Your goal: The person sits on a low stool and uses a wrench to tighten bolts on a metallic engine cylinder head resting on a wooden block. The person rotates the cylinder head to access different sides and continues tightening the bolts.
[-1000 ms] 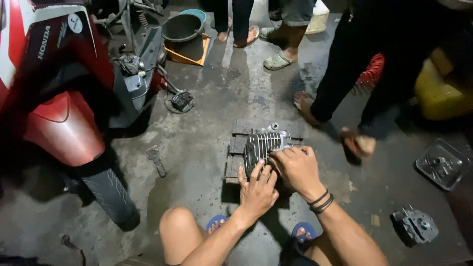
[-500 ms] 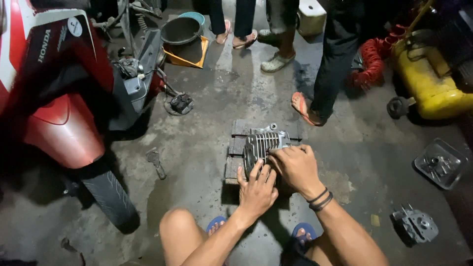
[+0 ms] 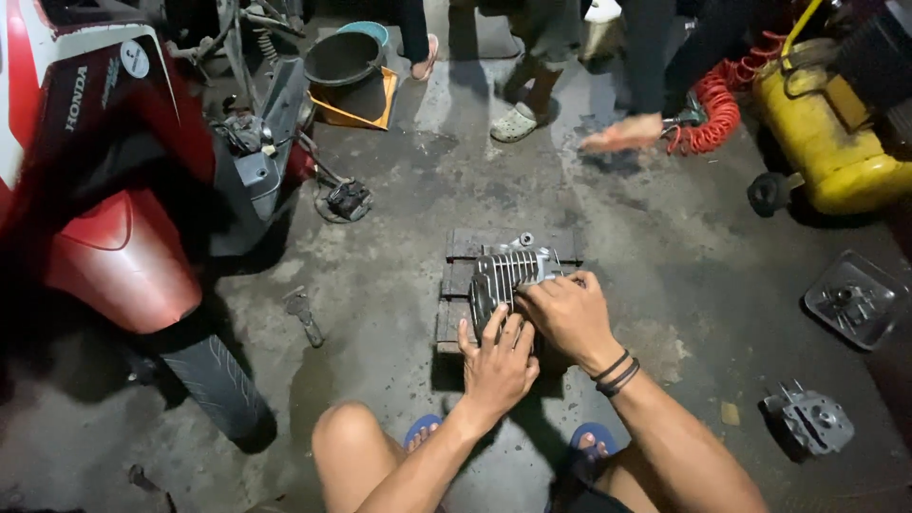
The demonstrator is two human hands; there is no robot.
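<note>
A finned grey metal engine cylinder (image 3: 508,270) lies on a small wooden pallet (image 3: 458,283) on the concrete floor in front of me. My left hand (image 3: 498,361) rests flat against its near side, fingers spread. My right hand (image 3: 568,315), with dark bands at the wrist, curls over the cylinder's right end and grips it. My bare knee (image 3: 347,437) and blue sandals show at the bottom.
A red motorcycle (image 3: 104,190) with its front tyre (image 3: 214,380) fills the left. A dark basin (image 3: 340,59) sits at the top, a yellow compressor tank (image 3: 826,133) with red coiled hose top right. Engine parts (image 3: 812,418) lie at right. Other people's feet (image 3: 622,135) stand beyond.
The person standing at the upper right has stepped away toward the back, uncovering the yellow tank and red hose. My hands stay on the cylinder with only small shifts.
</note>
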